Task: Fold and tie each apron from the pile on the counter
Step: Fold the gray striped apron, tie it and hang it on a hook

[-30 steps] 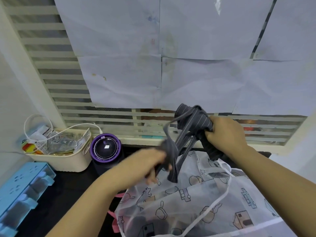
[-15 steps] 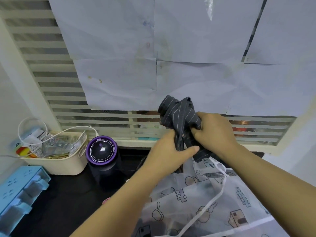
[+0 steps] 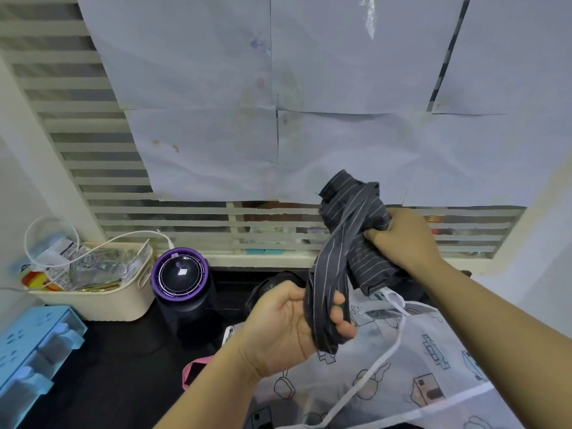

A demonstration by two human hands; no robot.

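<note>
Over the dark desk (image 3: 108, 382), I've got the right hand (image 3: 405, 239) clamped round the rolled striped apron (image 3: 349, 196) right of center so the left hand (image 3: 284, 329), gripping its strap (image 3: 331, 267), can wrap it.

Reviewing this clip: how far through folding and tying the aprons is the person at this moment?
Done: the grey striped apron is folded into a compact bundle, gripped by the right hand. In hand: the left hand holds its strap, which crosses the bundle; no finished knot shows. Left: the white printed apron lies unfolded on the counter, tie loose, with a pink strap showing beside it.
</note>
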